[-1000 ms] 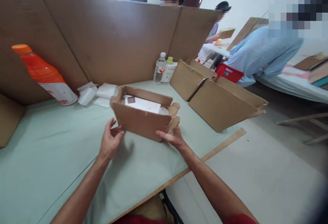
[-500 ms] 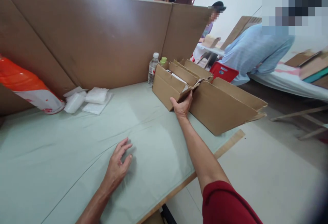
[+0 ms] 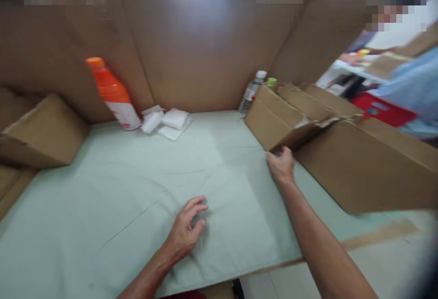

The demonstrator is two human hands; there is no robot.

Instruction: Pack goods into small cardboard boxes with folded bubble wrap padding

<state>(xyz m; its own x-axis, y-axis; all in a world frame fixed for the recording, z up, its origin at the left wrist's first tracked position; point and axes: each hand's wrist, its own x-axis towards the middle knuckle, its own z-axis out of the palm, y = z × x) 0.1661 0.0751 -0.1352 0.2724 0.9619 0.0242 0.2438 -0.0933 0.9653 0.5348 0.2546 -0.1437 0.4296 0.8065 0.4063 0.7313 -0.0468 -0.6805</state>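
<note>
My left hand (image 3: pixel 188 228) hovers low over the pale green cloth on the table (image 3: pixel 137 203). Its fingers are loosely bent and apart, with nothing in them. On the right, my right hand (image 3: pixel 282 164) is at the lower near corner of a small brown cardboard box (image 3: pixel 273 112). Thumb and curled fingers stand apart with a dark gap between them, and no held thing shows. Blur hides whether the fingertips touch the box. A longer open cardboard box (image 3: pixel 369 167) lies just right of that hand.
A clear water bottle (image 3: pixel 252 94) and a green cap (image 3: pixel 271 82) are behind the small box. White packets (image 3: pixel 167 121) lie near an orange bottle (image 3: pixel 114 96) against the cardboard wall (image 3: pixel 212 53). Another box (image 3: pixel 51 130) is at left. People sit beyond, near a red chair (image 3: pixel 386 107).
My view has turned left, bringing the left box into sight. My right hand has drawn back from the small box's end to its lower corner. The left hand keeps its loose pose.
</note>
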